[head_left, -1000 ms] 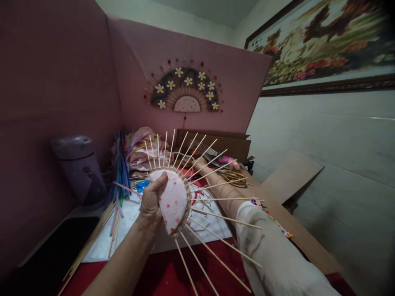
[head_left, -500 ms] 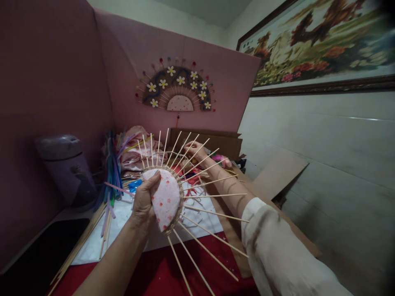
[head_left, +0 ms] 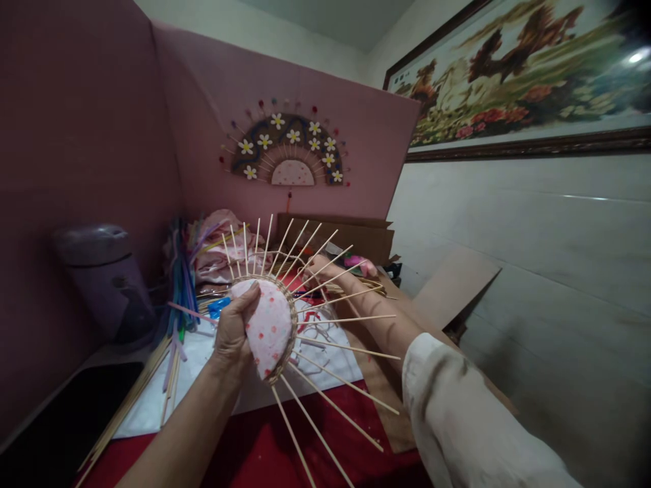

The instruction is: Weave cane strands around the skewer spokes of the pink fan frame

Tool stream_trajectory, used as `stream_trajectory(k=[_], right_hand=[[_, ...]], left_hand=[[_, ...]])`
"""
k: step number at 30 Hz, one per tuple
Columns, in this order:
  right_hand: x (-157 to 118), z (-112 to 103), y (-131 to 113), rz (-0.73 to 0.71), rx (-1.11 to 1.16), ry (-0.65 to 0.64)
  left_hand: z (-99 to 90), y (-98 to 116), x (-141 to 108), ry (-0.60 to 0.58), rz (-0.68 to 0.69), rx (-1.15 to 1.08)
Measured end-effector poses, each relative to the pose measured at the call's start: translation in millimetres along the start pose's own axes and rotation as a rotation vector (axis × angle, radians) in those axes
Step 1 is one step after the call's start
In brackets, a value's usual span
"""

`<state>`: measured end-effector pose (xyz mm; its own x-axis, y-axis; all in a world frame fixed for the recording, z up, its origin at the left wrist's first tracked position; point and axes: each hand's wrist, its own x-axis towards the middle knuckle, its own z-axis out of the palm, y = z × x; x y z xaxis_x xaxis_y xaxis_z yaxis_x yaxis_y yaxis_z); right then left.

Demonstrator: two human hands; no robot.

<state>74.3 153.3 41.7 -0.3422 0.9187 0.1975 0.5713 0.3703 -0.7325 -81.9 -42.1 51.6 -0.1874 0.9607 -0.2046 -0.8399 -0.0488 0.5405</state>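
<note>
A half-round fan frame [head_left: 269, 329] covered in white cloth with red dots is gripped in my left hand [head_left: 234, 332], thumb on its face and fingers behind. Thin wooden sticks [head_left: 350, 318] radiate from its curved edge, where twine is woven in a narrow band [head_left: 293, 318]. Beyond the upper sticks, my right hand [head_left: 318, 266] is closed on a thin strand of twine [head_left: 292, 256], which curves back toward the frame. The sticks partly cover the right fingers.
A finished flowered fan [head_left: 292, 149] hangs on the pink panel. Pipe cleaners [head_left: 184, 271], pink cloth [head_left: 224, 237] and a lilac tumbler [head_left: 109, 285] stand left. Loose sticks [head_left: 127, 400] lie across white paper [head_left: 145, 407]; cardboard [head_left: 336, 237] is behind.
My right hand has come lower and slightly nearer with the twine. The fan frame remains in my left hand; the whole view has shifted slightly.
</note>
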Motion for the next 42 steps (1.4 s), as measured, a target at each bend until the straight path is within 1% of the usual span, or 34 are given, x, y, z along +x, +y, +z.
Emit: stream_trajectory(k=[4, 8, 12, 16, 21, 25, 30, 36, 39, 42], right_hand=[[3.0, -8.8, -10.5, -0.038, 0.213, 0.053], [-4.6, -29.9, -19.4, -0.087, 0.457, 0.094], [-12.5, -47.4, -21.6, -0.106, 0.652, 0.114], [-13.0, -54.1, -19.5, -0.081, 0.736, 0.129], [-21.2, -58.5, -25.0, -0.076, 0.751, 0.105], [-34.9, -67.1, -27.1, -0.060, 0.669, 0.062], [-45.4, -79.0, -9.3, 0.091, 0.369, -0.012], [-45.2, -88.3, 15.5, 0.244, -0.057, 0.093], [-42.0, -82.9, 23.0, 0.270, -0.229, 0.110], [-39.5, -65.4, 26.5, 0.205, -0.315, 0.093]], left_hand=[[0.7, 0.6, -2.0, -0.024, -0.007, -0.002], [1.0, 0.8, -2.1, -0.003, -0.008, 0.000], [0.8, 0.4, -2.3, 0.006, 0.004, -0.002], [0.7, 0.1, -3.6, -0.022, 0.016, -0.001], [0.1, -0.2, -2.7, -0.023, 0.010, 0.002], [0.2, 0.0, -3.0, -0.031, 0.000, 0.009], [0.5, -0.2, -3.2, -0.047, 0.013, 0.000], [-0.8, -0.1, -2.4, -0.046, -0.013, 0.002], [-0.5, 0.4, -2.9, -0.039, -0.006, 0.011], [-0.3, 0.4, -2.6, -0.025, 0.001, 0.003]])
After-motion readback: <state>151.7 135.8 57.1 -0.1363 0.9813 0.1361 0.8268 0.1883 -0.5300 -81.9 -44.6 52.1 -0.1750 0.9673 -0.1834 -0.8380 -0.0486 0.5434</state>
